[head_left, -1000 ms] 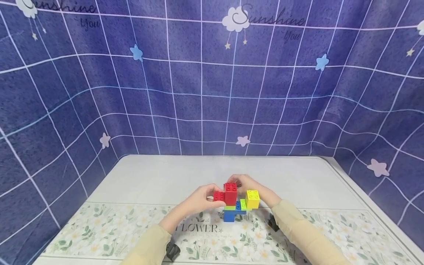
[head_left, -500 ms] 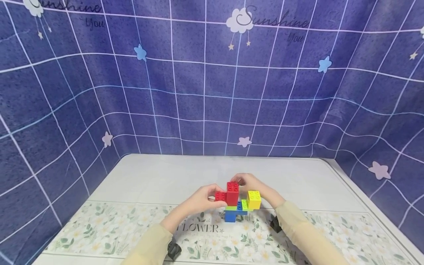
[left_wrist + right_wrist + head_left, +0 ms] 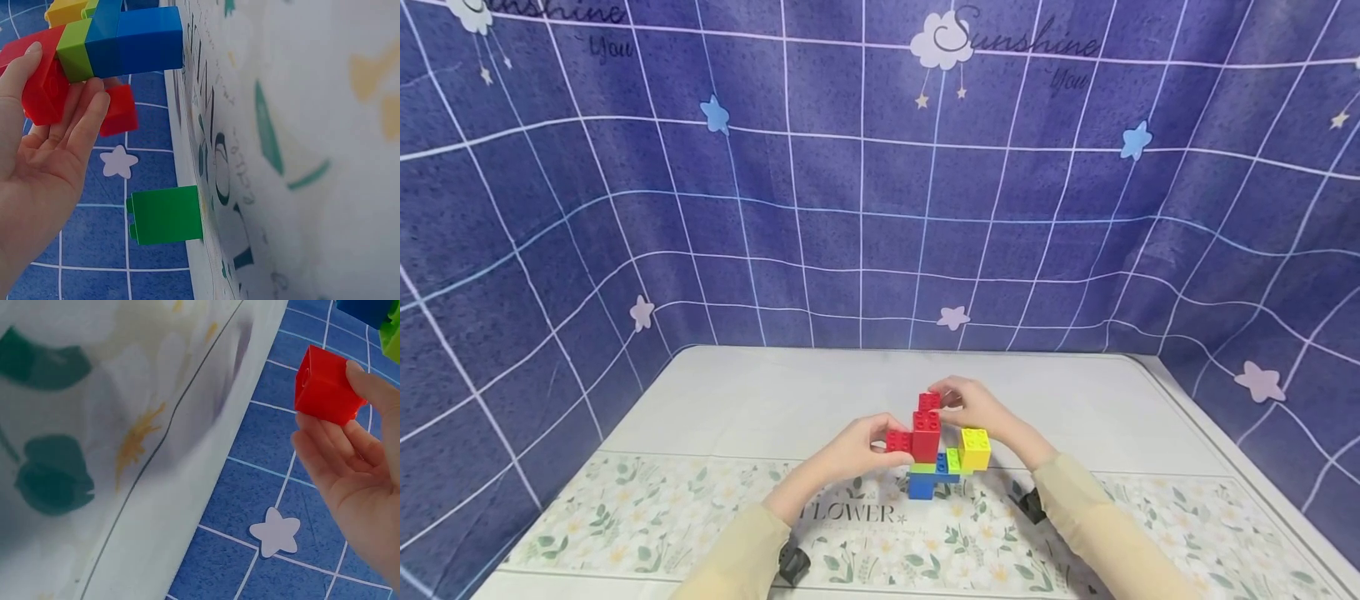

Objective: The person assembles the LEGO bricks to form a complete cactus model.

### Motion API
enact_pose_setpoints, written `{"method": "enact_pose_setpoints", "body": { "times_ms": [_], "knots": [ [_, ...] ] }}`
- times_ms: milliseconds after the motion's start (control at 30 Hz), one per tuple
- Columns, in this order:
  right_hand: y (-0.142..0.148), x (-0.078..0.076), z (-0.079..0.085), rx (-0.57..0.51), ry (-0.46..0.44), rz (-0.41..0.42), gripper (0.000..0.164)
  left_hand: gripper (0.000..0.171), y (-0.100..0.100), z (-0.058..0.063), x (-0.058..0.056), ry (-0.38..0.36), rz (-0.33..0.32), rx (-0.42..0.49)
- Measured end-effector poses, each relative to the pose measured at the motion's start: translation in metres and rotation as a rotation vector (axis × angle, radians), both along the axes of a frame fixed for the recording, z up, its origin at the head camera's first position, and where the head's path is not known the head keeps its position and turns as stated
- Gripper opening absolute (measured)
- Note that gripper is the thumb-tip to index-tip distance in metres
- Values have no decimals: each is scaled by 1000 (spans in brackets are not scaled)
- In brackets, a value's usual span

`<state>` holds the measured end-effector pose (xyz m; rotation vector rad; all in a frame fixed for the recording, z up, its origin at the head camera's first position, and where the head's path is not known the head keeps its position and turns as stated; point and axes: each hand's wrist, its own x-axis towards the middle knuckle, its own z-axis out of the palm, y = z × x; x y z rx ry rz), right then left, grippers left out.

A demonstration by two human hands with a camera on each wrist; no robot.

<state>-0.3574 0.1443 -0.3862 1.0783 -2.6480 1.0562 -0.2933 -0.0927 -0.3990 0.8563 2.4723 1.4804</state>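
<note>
A tower of toy building bricks stands on the table: a blue brick [image 3: 921, 487] at the bottom, a lime layer over it, and a tall red brick [image 3: 927, 440] on top. A blue arm to the right carries a lime brick [image 3: 953, 459] and a yellow brick [image 3: 976, 450]. My left hand [image 3: 853, 450] pinches the red brick [image 3: 898, 442] jutting from the tower's left side, thumb in front and fingers behind. Just behind the tower, my right hand [image 3: 977, 408] holds a separate red brick [image 3: 325, 387] between thumb and fingers, raised above the tabletop.
In the left wrist view a green brick [image 3: 167, 215] stands on the table; the head view does not show it. A flowered runner [image 3: 700, 517] crosses the white table [image 3: 775, 392]. Behind hangs a blue gridded curtain [image 3: 820, 208].
My right hand has risen slightly, bringing its red brick into sight above and behind the tower. My left hand keeps its hold on the tower's red side brick.
</note>
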Motion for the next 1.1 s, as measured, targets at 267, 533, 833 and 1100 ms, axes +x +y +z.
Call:
{"method": "enact_pose_setpoints", "body": {
  "times_ms": [267,533,833,1100],
  "knots": [
    [2,4,6,-56,21,-33,31,31,0,1,2,-4,-5,7],
    [5,10,16,-102,70,-36,36,34,-1,0,2,15,-16,0],
    [8,20,27,-130,88,-42,38,32,0,0,1,-14,-6,4],
    [8,29,36,-140,87,-50,39,32,0,0,0,-5,-4,-1]
  ]
}}
